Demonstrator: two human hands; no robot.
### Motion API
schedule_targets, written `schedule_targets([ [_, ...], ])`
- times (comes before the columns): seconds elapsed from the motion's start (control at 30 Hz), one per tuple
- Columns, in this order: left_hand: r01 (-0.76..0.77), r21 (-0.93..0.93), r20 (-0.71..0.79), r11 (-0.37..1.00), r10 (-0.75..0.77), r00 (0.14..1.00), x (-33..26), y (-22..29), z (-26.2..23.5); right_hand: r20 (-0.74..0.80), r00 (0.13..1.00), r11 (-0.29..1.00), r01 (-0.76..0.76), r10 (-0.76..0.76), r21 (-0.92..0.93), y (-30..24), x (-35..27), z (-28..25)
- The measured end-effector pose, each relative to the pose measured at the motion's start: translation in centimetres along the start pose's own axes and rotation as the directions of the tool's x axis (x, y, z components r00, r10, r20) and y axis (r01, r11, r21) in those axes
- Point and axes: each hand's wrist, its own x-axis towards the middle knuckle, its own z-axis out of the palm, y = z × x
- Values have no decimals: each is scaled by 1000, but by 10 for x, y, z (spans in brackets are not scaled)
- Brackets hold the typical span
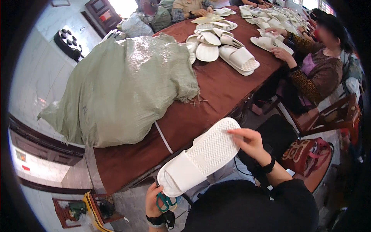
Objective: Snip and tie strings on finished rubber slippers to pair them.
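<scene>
A white slide slipper (210, 149) is held up in front of me, its zigzag-textured footbed facing up and its smooth strap (184, 170) toward the lower left. My left hand (153, 201) grips it at the toe end, and green-handled scissors (166, 201) hang from the same hand; their blades are hidden. At the heel end, my right hand (251, 145) pinches the rim, fingertips on the textured surface. Beyond the slipper is the table with a brown cloth (185, 123), its near edge running diagonally.
A big pale-green woven sack (123, 89) covers much of the table's left side. Piled white slippers (206, 52) lie farther back. At the right, a seated co-worker (319, 69) handles slippers. Beside me, a red patterned bag (305, 154) rests on a chair. Another person (189, 9) sits across.
</scene>
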Motion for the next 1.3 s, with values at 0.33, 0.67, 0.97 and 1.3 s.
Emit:
schedule_targets([
  [0.33,0,-166,69,986,12,998,8,1,-18,-125,963,904,-175,240,389,24,29,-39],
  [0.67,13,-75,50,997,-10,999,7,-2,-3,0,987,864,-140,160,485,23,37,-24],
  [0.97,26,-47,99,999,-21,995,27,-25,2,-91,995,963,19,-46,-270,32,20,5],
  [1.3,30,117,-61,993,-23,998,14,-18,37,175,944,863,-327,279,384,37,-2,7],
])
